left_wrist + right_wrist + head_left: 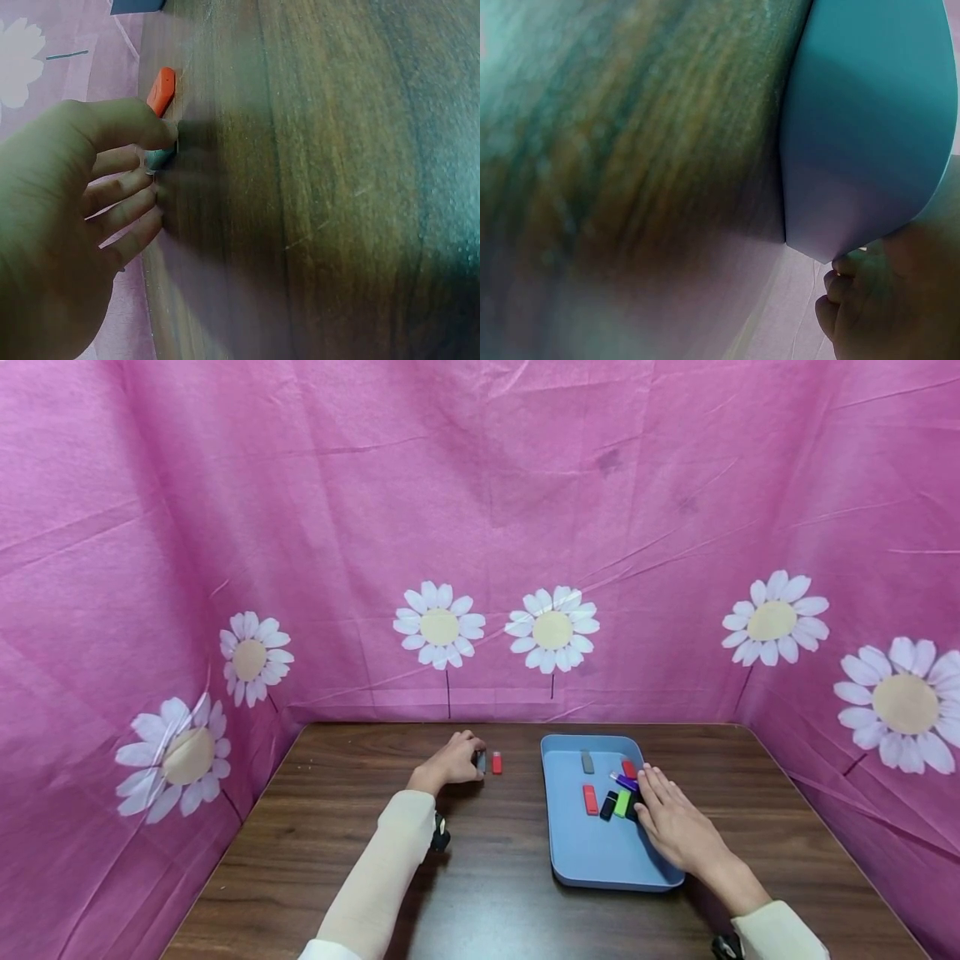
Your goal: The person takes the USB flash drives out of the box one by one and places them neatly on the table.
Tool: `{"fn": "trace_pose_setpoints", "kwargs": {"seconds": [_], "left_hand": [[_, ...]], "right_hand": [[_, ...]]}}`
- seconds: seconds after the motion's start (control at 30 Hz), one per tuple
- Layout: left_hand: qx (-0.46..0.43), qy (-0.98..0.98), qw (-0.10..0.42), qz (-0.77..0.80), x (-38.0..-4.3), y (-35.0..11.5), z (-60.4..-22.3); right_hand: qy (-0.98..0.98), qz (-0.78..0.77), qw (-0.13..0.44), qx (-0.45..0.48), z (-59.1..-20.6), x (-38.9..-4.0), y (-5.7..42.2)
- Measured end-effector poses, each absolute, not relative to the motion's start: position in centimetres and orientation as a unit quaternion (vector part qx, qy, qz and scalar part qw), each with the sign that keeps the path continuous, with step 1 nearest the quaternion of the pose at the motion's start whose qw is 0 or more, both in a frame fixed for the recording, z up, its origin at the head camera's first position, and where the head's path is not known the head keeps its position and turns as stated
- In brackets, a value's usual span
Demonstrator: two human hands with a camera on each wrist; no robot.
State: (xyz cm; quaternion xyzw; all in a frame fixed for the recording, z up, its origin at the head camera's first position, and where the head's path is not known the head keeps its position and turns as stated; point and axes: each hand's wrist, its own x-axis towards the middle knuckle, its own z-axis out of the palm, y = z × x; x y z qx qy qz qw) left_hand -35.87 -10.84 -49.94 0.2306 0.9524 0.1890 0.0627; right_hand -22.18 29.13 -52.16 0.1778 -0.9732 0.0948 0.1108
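Observation:
My left hand [455, 760] is at the back middle of the table, thumb and fingertips pinching a grey USB stick [482, 763]. In the left wrist view that stick is mostly hidden by the fingers. Just right of it lies a red USB stick [497, 763] on the wood. My right hand [678, 822] rests with straight fingers over the right rim of a blue tray [592, 864]. Inside the tray are a grey stick [587, 762], a red stick [590, 800], a black stick [608, 806], a green stick [622, 803] and a purple stick [624, 782], among several. The fingers partly cover some.
The brown wooden table [337, 860] ends at a pink cloth [480, 527] with printed daisies, which hangs behind and on both sides. The tray's raised wall [855, 180] shows close to the right hand.

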Motion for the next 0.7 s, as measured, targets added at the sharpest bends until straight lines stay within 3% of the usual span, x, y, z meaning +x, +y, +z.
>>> {"fn": "trace_pose_setpoints", "kwargs": {"seconds": [0.37,0.7], "left_hand": [[0.239,0.949,0.033,0.205,-36.0,-10.3,-49.1],[0.274,0.943,-0.015,0.188,-35.4,-6.6,-45.6]], "right_hand": [[-0.975,0.096,0.098,0.175,-51.8,-22.0,29.1],[-0.976,0.101,0.080,0.176,-51.4,-22.2,29.1]]}}
